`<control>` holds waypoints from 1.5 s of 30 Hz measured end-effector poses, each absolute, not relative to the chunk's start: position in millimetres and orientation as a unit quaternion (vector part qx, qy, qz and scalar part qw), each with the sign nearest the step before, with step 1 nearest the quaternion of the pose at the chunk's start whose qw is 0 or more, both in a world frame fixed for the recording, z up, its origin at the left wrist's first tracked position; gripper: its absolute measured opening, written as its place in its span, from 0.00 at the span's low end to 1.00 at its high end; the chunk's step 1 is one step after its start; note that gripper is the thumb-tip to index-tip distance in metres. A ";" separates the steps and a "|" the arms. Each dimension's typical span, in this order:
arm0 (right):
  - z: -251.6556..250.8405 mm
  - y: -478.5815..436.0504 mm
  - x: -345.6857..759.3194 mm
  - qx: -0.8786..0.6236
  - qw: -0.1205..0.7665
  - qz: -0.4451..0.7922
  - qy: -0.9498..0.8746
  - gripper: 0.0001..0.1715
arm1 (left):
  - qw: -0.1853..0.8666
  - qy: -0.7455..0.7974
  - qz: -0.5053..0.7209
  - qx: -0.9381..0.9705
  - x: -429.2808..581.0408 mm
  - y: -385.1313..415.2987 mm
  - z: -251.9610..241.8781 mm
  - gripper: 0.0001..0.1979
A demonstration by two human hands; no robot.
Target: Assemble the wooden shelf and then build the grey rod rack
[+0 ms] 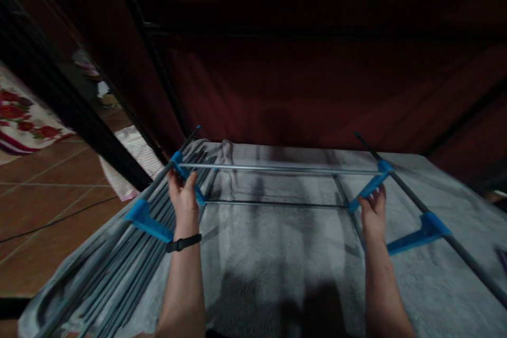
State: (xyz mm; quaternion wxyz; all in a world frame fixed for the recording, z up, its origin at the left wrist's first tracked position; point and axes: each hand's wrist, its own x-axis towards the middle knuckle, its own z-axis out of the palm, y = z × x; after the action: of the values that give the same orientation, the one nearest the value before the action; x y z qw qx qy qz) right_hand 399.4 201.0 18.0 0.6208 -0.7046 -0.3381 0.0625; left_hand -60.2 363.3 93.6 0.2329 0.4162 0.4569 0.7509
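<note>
A frame of grey metal rods joined by blue plastic connectors lies over a grey blanket (277, 243). My left hand (182, 195), with a black band on the wrist, is closed around the blue connector (186, 174) at the frame's left side. My right hand (372, 208) grips the blue connector (370, 186) at the right side. A silver crossbar (281, 169) runs between the two connectors, with a thinner rod (273, 204) below it. Both arms reach forward from the bottom edge.
A bundle of loose grey rods (130, 269) lies along the left of the blanket. More blue connectors sit at the left (148, 220) and right (423, 232). A dark red fabric wall (301, 84) stands behind. A tiled floor (47, 206) and a floral cloth (24, 116) are at the left.
</note>
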 end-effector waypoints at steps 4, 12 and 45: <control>52.4 202.4 394.2 -0.656 0.670 0.055 -0.343 0.50 | 0.172 0.441 0.757 0.451 -58.1 367.5 111.9 0.22; 70.9 202.0 393.3 -0.603 0.734 0.069 -0.305 0.48 | 0.161 0.434 0.780 0.421 -62.7 394.5 114.7 0.23; 70.5 195.6 394.7 -0.590 0.747 0.060 -0.301 0.51 | 0.024 0.542 0.691 0.477 -53.2 386.7 108.8 0.23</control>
State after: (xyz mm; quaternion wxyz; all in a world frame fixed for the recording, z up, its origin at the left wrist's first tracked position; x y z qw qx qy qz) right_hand 394.7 195.6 70.5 0.7468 -0.5902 -0.3007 0.0595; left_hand -53.2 386.7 108.8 0.0241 0.4774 0.5424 0.6909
